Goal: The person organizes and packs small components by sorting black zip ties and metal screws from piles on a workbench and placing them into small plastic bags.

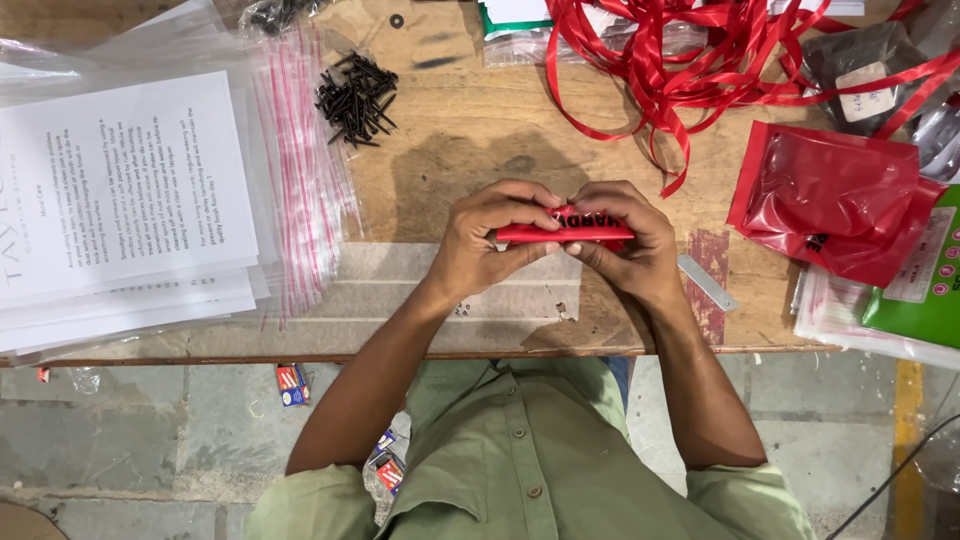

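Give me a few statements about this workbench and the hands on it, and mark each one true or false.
1. Both hands, left hand and right hand, grip one flat red plastic pouch. True.
2. The pile of small black screws lies right of the hands. False: it lies up and to the left.
3. A tangle of shiny red ribbon lies at the top of the wooden table. True.
4. The stack of white printed sheets lies on the floor. False: it lies on the table, at left.
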